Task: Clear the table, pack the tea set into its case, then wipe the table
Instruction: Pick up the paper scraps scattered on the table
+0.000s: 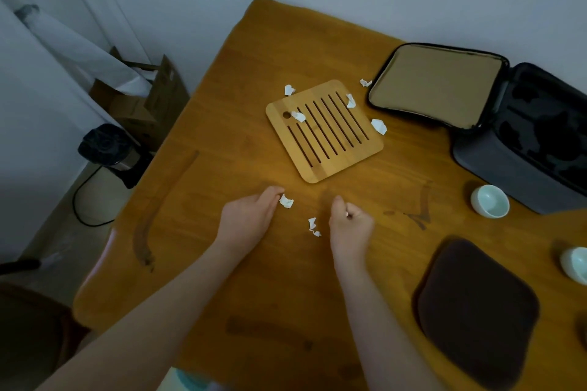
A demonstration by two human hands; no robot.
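Several crumpled white paper scraps lie on the wooden table (222, 263). My left hand (246, 217) pinches one scrap (286, 201) at its fingertips. My right hand (349, 225) hovers beside it with fingers curled; whether it holds anything I cannot tell. Another scrap (313, 227) lies between my hands. A slatted bamboo tray (324, 132) sits further back with scraps on and around it. The open dark tea-set case (495, 149) stands at the right, its tan-lined lid (438, 84) laid flat. A white cup (489, 200) sits in front of the case.
A dark brown square mat (476, 308) lies at the near right. A second white cup (575, 263) shows at the right edge. Left of the table, on the floor, are a bin with a black bag (106, 144) and cardboard boxes (149, 108).
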